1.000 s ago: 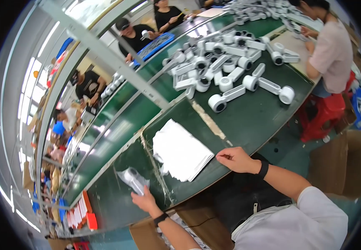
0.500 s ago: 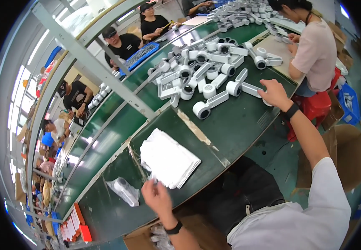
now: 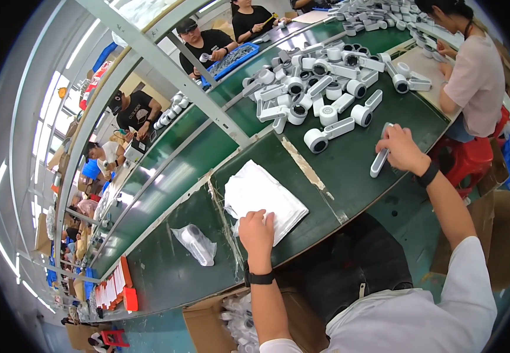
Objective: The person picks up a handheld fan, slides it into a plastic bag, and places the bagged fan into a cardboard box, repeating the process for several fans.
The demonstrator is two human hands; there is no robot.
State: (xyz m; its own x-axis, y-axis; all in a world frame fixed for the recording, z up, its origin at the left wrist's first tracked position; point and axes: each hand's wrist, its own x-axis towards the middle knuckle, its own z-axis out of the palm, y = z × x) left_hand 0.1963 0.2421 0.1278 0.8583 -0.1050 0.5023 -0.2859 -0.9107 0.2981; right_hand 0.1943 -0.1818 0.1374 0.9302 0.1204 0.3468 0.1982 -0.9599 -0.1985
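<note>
My right hand (image 3: 406, 150) is closed around a white device with a round head and a long slotted handle (image 3: 378, 162), just above the green table. The palm and fingers hide much of the device's upper part. My left hand (image 3: 257, 233) rests on the near left edge of a stack of thin white bags (image 3: 267, 197), thumb apart from the fingers, with no bag lifted between them. Left of that stack lies a similar device in a clear bag (image 3: 195, 244). Beyond my right hand spreads a heap of these white devices (image 3: 320, 79); a loose device (image 3: 317, 141) lies at its near edge.
A metal frame post (image 3: 208, 109) rises at the table's far edge. An orange box of papers (image 3: 117, 285) stands at the table's left end. Below the edge sits a carton of bagged items (image 3: 237, 323). A co-worker in pink (image 3: 481, 82) sits at right; others work across the line.
My right hand has taken hold of a device at the heap's near side and drawn it nearer. My left hand has moved up onto the stack of bags. The view has shifted.
</note>
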